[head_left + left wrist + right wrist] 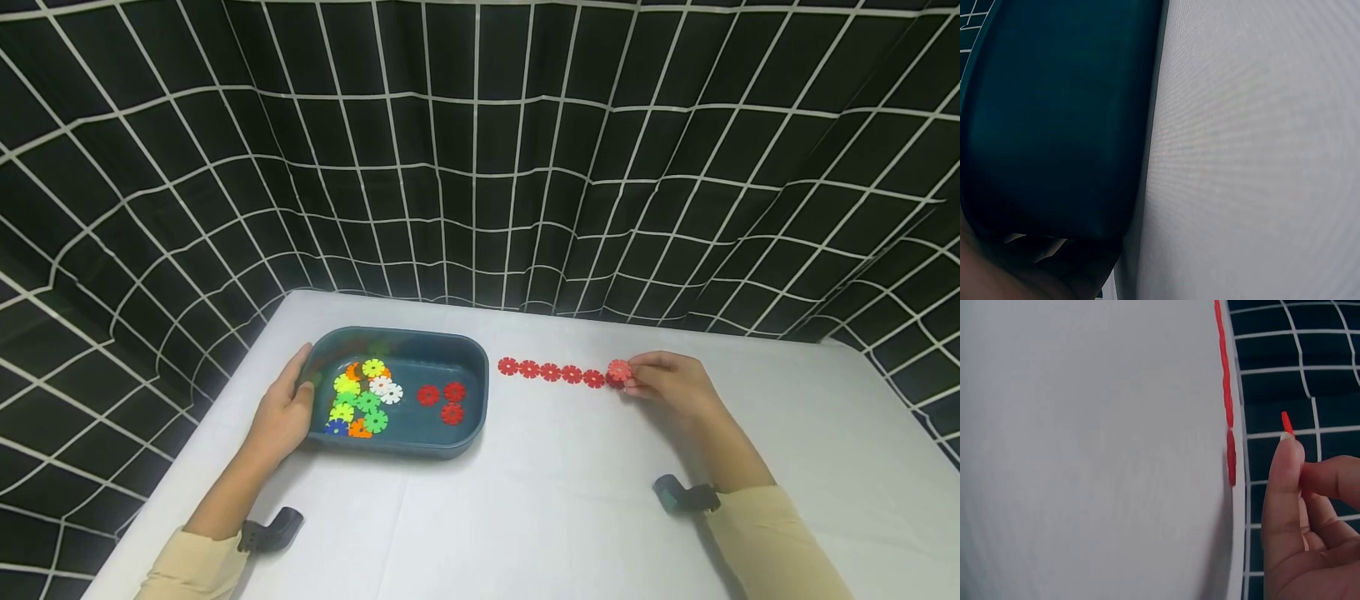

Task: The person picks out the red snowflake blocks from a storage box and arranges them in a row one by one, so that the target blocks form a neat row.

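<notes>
We pinch a red disc [618, 370] between the fingertips of our right hand [667, 385], tilted up off the table and held just at the right end of the row of red discs [551, 372]. That row lies flat on the white table [570, 500], its long axis running left to right, its near end just right of the teal tray [465, 350]. In the right wrist view the row shows edge-on as a thin red line [1227, 394], with the held disc [1286, 422] sticking up above our fingertip [1288, 450], slightly apart from the row's last piece. The disc therefore lies on the row's own line, just beyond its end, and our right hand is far nearer to it than the left.

Our left hand [285, 412] curls around the tray's left rim, thumb over the edge. Inside the tray sit three red discs [442, 400] towards its right side and a heap of mixed-colour discs [360, 400] on its left. A black gridded curtain [480, 150] hangs behind the table.
</notes>
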The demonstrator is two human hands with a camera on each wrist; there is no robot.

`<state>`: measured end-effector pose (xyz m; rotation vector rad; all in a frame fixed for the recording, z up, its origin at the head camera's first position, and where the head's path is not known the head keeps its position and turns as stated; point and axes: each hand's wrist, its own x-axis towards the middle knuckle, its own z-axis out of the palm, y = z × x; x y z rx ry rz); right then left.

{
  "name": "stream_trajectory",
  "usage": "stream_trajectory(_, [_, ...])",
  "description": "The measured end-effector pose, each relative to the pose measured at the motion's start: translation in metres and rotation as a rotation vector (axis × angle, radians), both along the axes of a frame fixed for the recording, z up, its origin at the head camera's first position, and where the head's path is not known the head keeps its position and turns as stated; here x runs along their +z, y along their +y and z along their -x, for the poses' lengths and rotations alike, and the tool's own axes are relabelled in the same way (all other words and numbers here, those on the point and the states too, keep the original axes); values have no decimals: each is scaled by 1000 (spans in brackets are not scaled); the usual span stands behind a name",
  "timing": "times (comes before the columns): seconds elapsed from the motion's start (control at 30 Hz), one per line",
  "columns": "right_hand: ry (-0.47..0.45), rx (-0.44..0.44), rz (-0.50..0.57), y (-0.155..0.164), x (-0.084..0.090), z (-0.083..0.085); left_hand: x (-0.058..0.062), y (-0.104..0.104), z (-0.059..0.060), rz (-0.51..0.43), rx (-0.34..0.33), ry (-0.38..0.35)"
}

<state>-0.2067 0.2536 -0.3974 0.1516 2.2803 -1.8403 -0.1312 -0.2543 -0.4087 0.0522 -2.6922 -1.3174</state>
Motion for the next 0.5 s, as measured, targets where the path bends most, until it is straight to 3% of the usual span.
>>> stream_trajectory(0.2, [-10,-19,-33,12,0,-1,0,0,0,-5,1,-2])
stream_trajectory(0.5, [-26,-15,-168,25,0,-2,2,1,-1,-4,1,4])
